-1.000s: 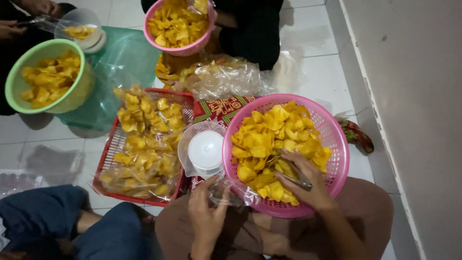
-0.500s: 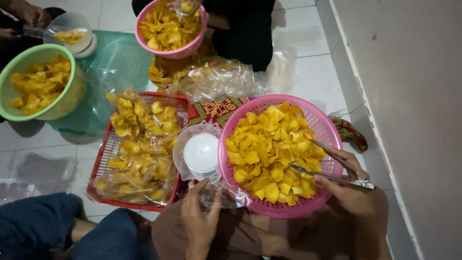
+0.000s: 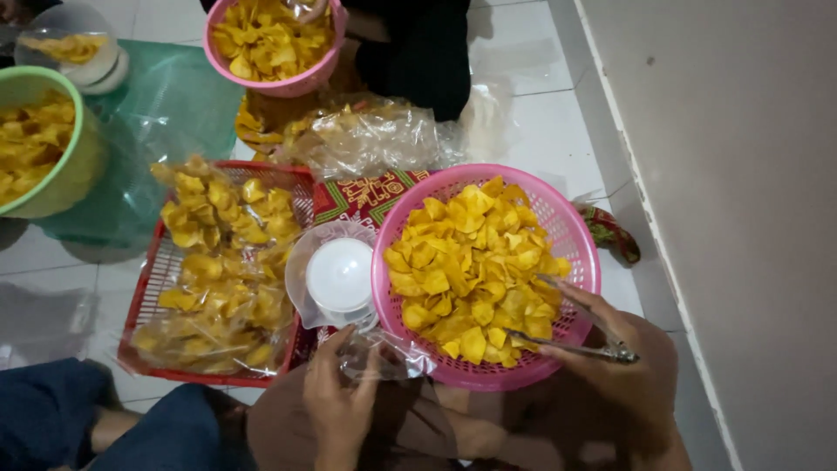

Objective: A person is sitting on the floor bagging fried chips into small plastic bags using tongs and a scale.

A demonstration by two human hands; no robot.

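Observation:
A pink basket [image 3: 575, 228] full of yellow chips [image 3: 475, 262] sits in front of me. My right hand [image 3: 615, 353] grips metal tongs [image 3: 567, 324], whose two arms reach over the basket's near right rim into the chips. My left hand [image 3: 338, 397] pinches the mouth of a clear plastic bag [image 3: 384, 356] just below the basket's near left rim. A white round lid or scale [image 3: 340, 275] under clear plastic stands left of the basket.
A red tray [image 3: 148, 288] holds several filled chip bags [image 3: 218, 262]. A green bowl [image 3: 65, 170] of chips is far left, another pink basket [image 3: 283, 83] at the top by a seated person in black. More bagged chips [image 3: 366, 135] lie between. A wall runs along the right.
My right hand has pulled back from deep in the chips to the basket's right rim with the tongs. The left hand stays on the clear bag.

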